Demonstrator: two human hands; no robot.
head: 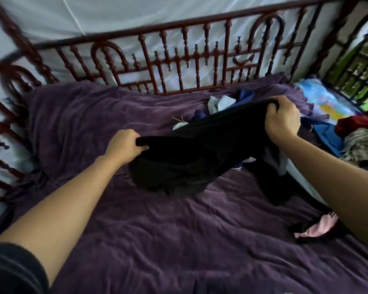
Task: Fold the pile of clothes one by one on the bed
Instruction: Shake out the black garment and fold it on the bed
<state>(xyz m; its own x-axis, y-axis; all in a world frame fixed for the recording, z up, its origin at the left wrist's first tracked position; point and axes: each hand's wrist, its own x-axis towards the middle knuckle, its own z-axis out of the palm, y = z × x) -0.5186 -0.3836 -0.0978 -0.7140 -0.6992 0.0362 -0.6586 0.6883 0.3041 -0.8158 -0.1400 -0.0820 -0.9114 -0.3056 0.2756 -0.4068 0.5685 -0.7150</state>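
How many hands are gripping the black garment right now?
2. The left hand grips the black garment at its left end; the right hand grips its right end, higher, in front of the pile of clothes.

Purple-covered bed (157,240) with clothes pile (221,102) and pink garment (319,228)

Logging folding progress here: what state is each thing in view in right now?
black garment, unfolded, held up by its top edge, rest hanging crumpled.
left hand, gripping the garment's left end.
right hand, gripping its right end.
clothes pile, jumbled, unfolded.
pink garment, crumpled, lying loose.
purple blanket, spread, wrinkled.
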